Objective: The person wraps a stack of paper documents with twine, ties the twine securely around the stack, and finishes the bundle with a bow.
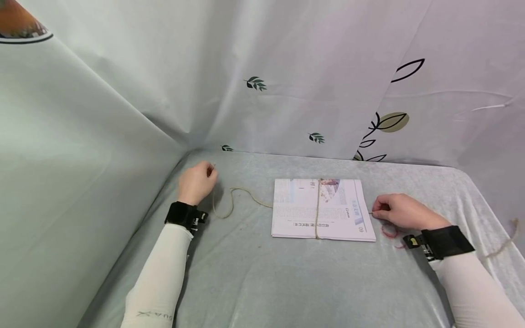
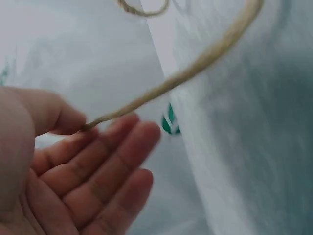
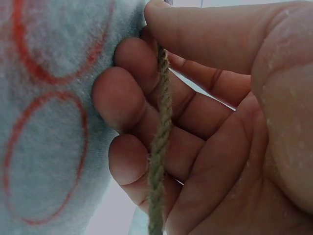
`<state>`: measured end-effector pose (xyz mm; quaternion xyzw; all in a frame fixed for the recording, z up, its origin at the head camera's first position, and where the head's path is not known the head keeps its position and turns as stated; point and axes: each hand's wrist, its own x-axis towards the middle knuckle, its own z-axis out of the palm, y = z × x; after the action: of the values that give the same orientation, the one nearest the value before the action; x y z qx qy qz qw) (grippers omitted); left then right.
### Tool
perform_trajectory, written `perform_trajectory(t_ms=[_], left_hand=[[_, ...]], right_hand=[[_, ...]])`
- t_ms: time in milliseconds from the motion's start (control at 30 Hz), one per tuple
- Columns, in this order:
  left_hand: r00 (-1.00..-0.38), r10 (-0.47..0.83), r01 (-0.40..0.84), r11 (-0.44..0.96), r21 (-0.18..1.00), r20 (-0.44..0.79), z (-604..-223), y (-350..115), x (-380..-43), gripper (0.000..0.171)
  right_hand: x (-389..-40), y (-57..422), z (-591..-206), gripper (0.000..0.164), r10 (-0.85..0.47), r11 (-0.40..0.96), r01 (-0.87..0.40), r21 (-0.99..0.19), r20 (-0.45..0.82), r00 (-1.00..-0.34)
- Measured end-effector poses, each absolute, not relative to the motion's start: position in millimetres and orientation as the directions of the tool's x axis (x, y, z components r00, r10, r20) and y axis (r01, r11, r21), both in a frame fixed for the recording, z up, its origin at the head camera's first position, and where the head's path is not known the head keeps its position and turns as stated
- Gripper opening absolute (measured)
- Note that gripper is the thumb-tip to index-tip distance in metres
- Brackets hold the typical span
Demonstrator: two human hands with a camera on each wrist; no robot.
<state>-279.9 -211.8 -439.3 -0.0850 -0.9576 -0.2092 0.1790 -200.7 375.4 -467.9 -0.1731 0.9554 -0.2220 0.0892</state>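
A folded stack of newspaper (image 1: 295, 218) lies on the cloth-covered table, with a strand of jute twine (image 1: 317, 205) running across its top from back edge to front edge. From the stack's left side more twine (image 1: 251, 195) curves over the cloth to my left hand (image 1: 197, 182). That hand pinches the twine (image 2: 161, 89) between thumb and index finger, the other fingers loosely bent. Just beyond the stack's right edge, my right hand (image 1: 402, 211) pinches twine between thumb and fingers. In the right wrist view, the twine (image 3: 159, 161) passes down across the palm. Whatever lies under the stack is hidden.
Red curved marks (image 1: 389, 231) show on the cloth beside the right hand. A blurred length of twine (image 1: 502, 246) hangs near the table's right side. Pale leaf-printed sheeting (image 1: 279, 114) stands behind and to the left of the grey table cloth (image 1: 262, 282).
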Motion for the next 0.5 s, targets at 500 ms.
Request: perform_trajectory(t_ms=[500], left_hand=[[-0.855,0.367,0.512,0.711,0.482,0.367,-429.8,-143.4,-256.1,0.021]], right_hand=[[-201.0,373.7,-467.1,0.013,-0.375,0.845,-0.303,-0.440,-0.085,-0.923]])
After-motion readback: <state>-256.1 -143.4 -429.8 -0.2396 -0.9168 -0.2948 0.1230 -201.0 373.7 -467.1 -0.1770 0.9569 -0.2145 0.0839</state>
